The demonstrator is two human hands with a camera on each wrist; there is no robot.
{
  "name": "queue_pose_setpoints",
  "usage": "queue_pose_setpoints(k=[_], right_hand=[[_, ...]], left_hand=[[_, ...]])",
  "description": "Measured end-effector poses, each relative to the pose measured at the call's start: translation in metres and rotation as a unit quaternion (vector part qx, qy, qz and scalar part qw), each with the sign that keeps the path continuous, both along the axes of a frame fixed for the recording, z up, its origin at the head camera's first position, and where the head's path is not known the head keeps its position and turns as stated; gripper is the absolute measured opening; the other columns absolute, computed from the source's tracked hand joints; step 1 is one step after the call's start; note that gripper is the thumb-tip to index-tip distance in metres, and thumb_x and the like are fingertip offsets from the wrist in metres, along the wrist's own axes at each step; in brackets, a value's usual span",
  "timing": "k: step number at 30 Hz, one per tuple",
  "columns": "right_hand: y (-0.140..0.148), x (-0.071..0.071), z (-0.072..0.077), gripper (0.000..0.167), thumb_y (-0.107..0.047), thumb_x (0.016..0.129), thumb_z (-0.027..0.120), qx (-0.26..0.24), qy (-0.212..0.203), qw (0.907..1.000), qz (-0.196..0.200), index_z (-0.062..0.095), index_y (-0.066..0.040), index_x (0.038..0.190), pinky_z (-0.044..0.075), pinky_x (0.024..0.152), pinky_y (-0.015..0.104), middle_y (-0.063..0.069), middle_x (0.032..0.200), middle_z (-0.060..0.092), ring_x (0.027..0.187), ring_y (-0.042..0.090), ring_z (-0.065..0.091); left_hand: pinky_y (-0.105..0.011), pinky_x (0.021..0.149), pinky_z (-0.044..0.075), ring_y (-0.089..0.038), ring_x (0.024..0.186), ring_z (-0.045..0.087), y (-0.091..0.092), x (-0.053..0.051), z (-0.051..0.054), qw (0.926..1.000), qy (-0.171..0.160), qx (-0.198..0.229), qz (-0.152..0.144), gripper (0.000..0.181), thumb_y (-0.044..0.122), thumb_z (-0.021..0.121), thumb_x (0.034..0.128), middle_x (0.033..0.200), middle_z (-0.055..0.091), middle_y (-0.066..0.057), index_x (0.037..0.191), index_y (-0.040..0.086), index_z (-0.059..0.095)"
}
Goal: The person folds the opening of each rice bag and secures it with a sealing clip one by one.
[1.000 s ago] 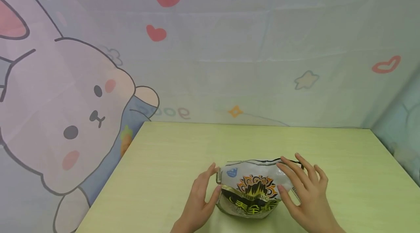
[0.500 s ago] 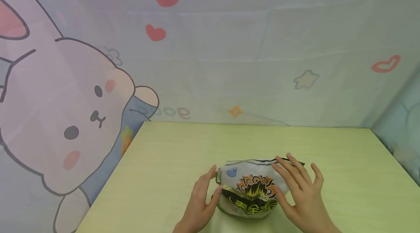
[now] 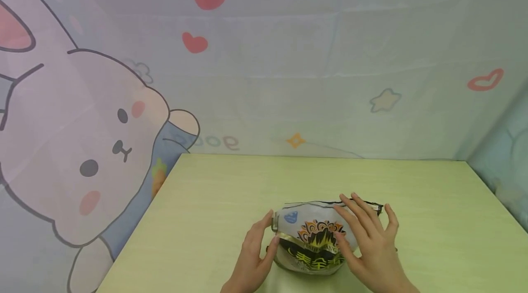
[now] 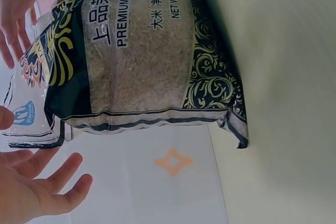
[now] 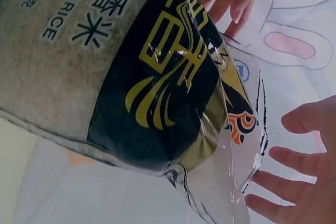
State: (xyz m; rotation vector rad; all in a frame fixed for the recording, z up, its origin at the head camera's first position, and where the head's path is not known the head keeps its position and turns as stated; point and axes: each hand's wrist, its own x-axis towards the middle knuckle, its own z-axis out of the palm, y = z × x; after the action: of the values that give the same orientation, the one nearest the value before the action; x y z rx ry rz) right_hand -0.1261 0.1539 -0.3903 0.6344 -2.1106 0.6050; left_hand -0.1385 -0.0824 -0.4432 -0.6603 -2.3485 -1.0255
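Observation:
A bag of jasmine rice (image 3: 317, 261) stands on the table between both hands, its slack white upper part folded toward the camera. In the left wrist view the bag's clear window (image 4: 142, 72) shows the grains. My left hand (image 3: 251, 256) is at the bag's left upper corner, thumb and fingers apart, the fingertips at or touching the edge. Over the top right part of the bag lies my right hand (image 3: 373, 245), fingers spread. In the right wrist view the right hand (image 5: 307, 169) is beside the bag's top edge; I cannot tell how firmly it touches.
The pale yellow-green table (image 3: 198, 219) extends around the bag. Behind it hangs a cloth backdrop (image 3: 280, 96) printed with a rabbit, hearts and stars, and it continues down the left side.
My right hand has slid left across the top of the bag, uncovering its right corner. The left hand has shifted very slightly right. The rice bag stays in place.

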Motion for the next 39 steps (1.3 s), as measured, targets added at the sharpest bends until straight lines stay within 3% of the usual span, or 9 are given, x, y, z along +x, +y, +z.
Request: queue_pose_setpoints(k=[10, 15, 24, 39], right_hand=[[-0.010, -0.002, -0.001, 0.044, -0.039, 0.093, 0.038, 0.000, 0.020, 0.9998, -0.002, 0.057, -0.008, 0.118, 0.003, 0.096, 0.067, 0.012, 0.128, 0.050, 0.127, 0.022, 0.035], [-0.013, -0.001, -0.001, 0.045, -0.041, 0.093, 0.037, 0.002, 0.009, 1.0000, -0.002, 0.056, -0.008, 0.118, 0.005, 0.094, 0.069, 0.012, 0.128, 0.049, 0.127, 0.022, 0.035], [-0.023, -0.003, 0.004, 0.043, -0.039, 0.093, 0.040, 0.001, 0.018, 0.9995, 0.025, 0.056, -0.010, 0.119, 0.005, 0.094, 0.069, 0.007, 0.131, 0.048, 0.126, 0.024, 0.036], [-0.033, -0.006, 0.006, 0.043, -0.040, 0.093, 0.038, 0.004, 0.008, 0.9998, 0.019, 0.056, -0.011, 0.119, 0.007, 0.094, 0.067, 0.008, 0.128, 0.051, 0.125, 0.025, 0.037]], left_hand=[[-0.036, 0.089, 0.044, -0.017, 0.112, 0.050, 0.003, 0.001, -0.004, 0.9997, -0.019, 0.014, 0.001, 0.054, 0.015, 0.054, 0.0889, 0.120, 0.053, -0.004, 0.138, 0.015, 0.031], [-0.036, 0.088, 0.045, -0.017, 0.113, 0.050, 0.005, 0.001, -0.006, 0.9994, -0.023, 0.025, -0.002, 0.053, 0.014, 0.053, 0.0893, 0.120, 0.053, -0.004, 0.137, 0.015, 0.032], [-0.036, 0.088, 0.046, -0.018, 0.112, 0.052, 0.007, 0.000, -0.006, 0.9988, -0.020, 0.045, -0.007, 0.050, 0.011, 0.053, 0.0888, 0.119, 0.054, -0.005, 0.136, 0.012, 0.034], [-0.036, 0.088, 0.046, -0.016, 0.112, 0.052, 0.008, -0.002, -0.004, 0.9981, -0.022, 0.056, -0.011, 0.049, 0.011, 0.052, 0.0894, 0.119, 0.055, -0.003, 0.135, 0.015, 0.036]])
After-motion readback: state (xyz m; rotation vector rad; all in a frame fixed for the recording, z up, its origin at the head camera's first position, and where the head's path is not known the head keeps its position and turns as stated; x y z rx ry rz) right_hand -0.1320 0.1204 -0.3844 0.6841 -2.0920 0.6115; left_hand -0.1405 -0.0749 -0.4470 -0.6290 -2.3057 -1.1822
